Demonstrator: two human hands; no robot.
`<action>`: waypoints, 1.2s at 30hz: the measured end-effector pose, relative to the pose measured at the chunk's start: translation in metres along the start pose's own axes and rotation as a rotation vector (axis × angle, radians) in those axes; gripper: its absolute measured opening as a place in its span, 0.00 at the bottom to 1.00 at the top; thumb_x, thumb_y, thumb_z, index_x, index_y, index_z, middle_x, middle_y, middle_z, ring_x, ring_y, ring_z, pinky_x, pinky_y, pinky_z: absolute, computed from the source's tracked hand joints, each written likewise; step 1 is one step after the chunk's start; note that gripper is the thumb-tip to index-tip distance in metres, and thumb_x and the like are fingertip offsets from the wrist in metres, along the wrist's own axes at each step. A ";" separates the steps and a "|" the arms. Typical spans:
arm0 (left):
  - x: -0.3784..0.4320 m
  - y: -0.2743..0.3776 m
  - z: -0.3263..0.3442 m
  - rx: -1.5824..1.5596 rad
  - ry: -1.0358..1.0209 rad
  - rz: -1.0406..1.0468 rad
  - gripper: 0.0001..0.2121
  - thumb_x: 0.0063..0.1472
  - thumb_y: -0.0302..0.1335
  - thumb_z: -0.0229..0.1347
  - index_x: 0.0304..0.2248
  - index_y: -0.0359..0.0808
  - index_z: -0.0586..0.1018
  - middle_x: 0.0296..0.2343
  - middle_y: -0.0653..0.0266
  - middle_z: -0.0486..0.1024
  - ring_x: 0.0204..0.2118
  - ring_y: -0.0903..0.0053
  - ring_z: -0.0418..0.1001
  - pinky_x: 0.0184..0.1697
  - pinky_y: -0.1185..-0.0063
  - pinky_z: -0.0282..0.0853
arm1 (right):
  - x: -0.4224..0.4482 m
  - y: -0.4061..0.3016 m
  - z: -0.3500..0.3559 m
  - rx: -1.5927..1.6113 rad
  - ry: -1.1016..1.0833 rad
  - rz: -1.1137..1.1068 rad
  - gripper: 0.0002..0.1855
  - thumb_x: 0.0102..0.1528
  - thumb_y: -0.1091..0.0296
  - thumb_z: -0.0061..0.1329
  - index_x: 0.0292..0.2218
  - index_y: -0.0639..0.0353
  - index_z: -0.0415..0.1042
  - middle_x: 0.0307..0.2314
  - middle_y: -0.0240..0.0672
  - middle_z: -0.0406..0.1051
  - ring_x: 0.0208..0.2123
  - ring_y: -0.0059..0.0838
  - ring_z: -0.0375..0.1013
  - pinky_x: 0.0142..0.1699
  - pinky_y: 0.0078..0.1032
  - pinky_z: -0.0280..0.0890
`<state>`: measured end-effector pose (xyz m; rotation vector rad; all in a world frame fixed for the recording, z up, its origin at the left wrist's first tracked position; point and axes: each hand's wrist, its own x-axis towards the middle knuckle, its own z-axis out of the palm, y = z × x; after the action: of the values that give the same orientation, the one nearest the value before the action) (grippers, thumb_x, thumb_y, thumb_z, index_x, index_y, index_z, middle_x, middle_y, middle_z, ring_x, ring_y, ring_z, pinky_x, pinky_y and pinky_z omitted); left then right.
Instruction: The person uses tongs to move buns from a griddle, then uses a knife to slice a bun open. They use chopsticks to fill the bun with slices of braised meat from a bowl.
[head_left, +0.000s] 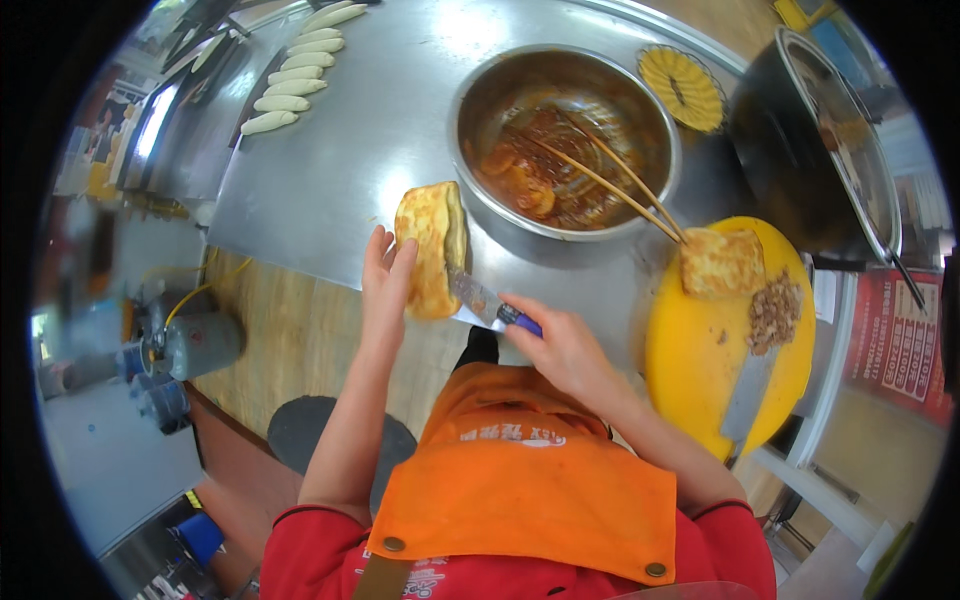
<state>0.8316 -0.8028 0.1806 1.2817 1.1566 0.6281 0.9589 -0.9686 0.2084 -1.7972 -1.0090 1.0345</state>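
Observation:
A browned, rectangular flatbread (429, 251), split along its right side, is at the front edge of the steel table (337, 180). My left hand (388, 281) holds it at its left side, the thumb on the browned face; part of the grip is hidden. In my right hand (566, 341) is a knife (480, 298) with a blue-purple handle, its blade against the lower end of the split. Beyond the bread stands a steel bowl (480, 191) holding reddish sauce with slices (529, 191) in it. A pair of wooden chopsticks (611, 184) leans over the bowl's right rim.
On the yellow round cutting board (675, 360) at right are another flatbread (724, 262), chopped meat (774, 311) and a cleaver (748, 394). A black pot (780, 150) and a yellow scalloped dish (681, 86) stand behind. Raw dough pieces (289, 88) line the table's far left.

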 end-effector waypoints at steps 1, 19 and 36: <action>0.013 -0.001 -0.007 0.067 0.002 -0.017 0.32 0.55 0.38 0.49 0.53 0.30 0.51 0.51 0.50 0.52 0.53 0.68 0.52 0.53 0.77 0.49 | 0.014 -0.003 0.004 0.019 0.001 -0.006 0.17 0.48 0.70 0.43 0.41 0.63 0.65 0.27 0.51 0.68 0.30 0.48 0.68 0.35 0.33 0.62; 0.004 -0.008 -0.022 -0.515 -0.460 -0.656 0.14 0.59 0.30 0.44 0.43 0.34 0.63 0.27 0.60 0.70 0.27 0.73 0.71 0.33 0.77 0.68 | 0.078 -0.033 0.026 -0.068 -0.057 -0.061 0.21 0.54 0.62 0.39 0.48 0.61 0.58 0.35 0.42 0.68 0.33 0.36 0.69 0.39 0.26 0.63; -0.007 0.034 -0.018 -0.452 -0.101 -0.488 0.13 0.57 0.25 0.44 0.41 0.32 0.63 0.15 0.70 0.58 0.10 0.87 0.53 0.11 0.87 0.47 | 0.135 0.005 -0.178 -1.415 -0.345 -0.695 0.28 0.44 0.77 0.41 0.48 0.42 0.61 0.51 0.35 0.50 0.38 0.28 0.61 0.42 0.22 0.59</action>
<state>0.8201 -0.7935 0.2165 0.6092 1.1099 0.4195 1.1676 -0.8931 0.2287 -1.8932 -2.7649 0.0478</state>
